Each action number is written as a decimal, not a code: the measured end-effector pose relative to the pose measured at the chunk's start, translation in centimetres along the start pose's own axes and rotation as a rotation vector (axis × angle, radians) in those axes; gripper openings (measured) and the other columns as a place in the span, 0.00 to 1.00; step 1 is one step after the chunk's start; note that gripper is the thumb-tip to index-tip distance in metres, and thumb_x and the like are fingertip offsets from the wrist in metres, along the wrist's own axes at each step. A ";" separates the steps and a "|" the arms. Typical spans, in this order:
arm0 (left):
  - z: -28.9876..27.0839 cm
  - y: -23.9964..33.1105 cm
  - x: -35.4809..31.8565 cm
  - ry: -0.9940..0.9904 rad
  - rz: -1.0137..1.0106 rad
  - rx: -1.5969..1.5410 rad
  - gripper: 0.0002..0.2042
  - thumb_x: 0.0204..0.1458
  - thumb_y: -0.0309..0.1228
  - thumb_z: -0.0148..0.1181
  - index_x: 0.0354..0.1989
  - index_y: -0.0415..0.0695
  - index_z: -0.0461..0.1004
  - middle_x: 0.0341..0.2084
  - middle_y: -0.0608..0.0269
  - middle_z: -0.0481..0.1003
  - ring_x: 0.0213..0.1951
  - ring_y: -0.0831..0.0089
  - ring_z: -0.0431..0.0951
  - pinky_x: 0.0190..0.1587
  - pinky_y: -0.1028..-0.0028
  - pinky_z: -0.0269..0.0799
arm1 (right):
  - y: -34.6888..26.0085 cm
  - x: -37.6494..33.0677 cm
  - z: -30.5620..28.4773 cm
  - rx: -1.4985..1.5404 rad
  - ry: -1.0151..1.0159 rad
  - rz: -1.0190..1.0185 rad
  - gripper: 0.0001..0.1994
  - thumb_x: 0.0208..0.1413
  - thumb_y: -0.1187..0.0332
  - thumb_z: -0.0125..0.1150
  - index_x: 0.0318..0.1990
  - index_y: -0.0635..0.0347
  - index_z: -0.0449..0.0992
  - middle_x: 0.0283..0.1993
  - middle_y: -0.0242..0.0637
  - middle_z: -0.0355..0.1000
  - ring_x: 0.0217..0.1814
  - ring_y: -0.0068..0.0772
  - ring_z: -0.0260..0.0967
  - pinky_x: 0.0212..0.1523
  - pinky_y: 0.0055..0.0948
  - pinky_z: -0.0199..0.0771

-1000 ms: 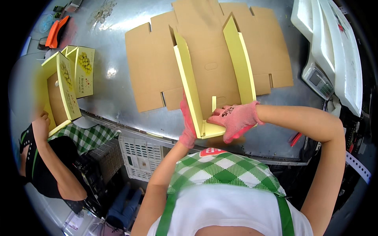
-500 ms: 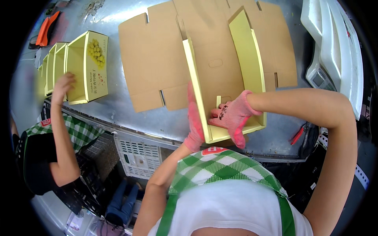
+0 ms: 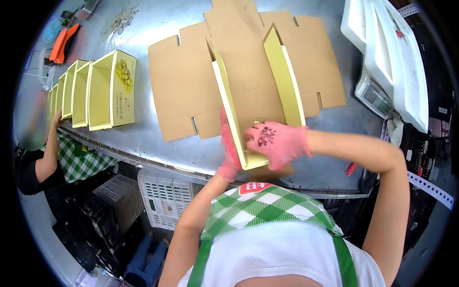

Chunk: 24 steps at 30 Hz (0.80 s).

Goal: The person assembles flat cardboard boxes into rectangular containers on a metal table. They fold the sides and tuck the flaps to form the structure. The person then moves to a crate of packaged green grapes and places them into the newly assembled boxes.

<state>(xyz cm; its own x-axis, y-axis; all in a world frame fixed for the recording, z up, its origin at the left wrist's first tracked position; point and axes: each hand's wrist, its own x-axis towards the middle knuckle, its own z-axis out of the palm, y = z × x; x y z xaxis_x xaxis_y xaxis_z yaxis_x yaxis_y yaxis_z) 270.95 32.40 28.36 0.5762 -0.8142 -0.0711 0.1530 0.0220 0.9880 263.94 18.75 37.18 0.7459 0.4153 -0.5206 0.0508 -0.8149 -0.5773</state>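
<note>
A flat brown cardboard box blank (image 3: 191,91) lies on the metal table (image 3: 158,28), with two yellow side panels folded upright. My left hand (image 3: 228,152), in a pink glove, presses flat against the outer face of the left yellow panel (image 3: 228,103). In its own pink glove, my right hand (image 3: 277,142) pushes on the near end flap between the panels. The right yellow panel (image 3: 286,81) stands free.
Several folded yellow boxes (image 3: 103,91) stand in a row at the left, where another person's hand (image 3: 56,120) touches them. A white scale and trays (image 3: 387,71) sit at the right. Orange tool (image 3: 63,42) far left. White crate (image 3: 165,198) under the table.
My right hand has slid left onto the near end flap, folding it up. The neighbour pushed one more yellow box into the row and drew the hand back to its near end.
</note>
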 end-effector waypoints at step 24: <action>5.6 6.2 4.7 -1.184 -0.486 0.577 0.31 0.41 0.33 0.61 0.54 0.38 0.56 0.37 0.59 0.64 0.27 0.77 0.69 0.27 0.78 0.67 | 4.2 -1.6 10.9 1.569 1.342 0.048 0.27 0.62 0.51 0.34 0.60 0.63 0.54 0.59 0.42 0.56 0.62 0.32 0.51 0.61 0.28 0.49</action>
<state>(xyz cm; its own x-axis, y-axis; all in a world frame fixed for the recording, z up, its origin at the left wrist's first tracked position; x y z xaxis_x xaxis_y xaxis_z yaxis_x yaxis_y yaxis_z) 270.06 25.46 34.96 -0.4919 -0.6775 -0.5469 -0.3742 -0.4026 0.8354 255.77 19.10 28.75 0.6813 -0.6744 -0.2847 0.0768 0.4526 -0.8884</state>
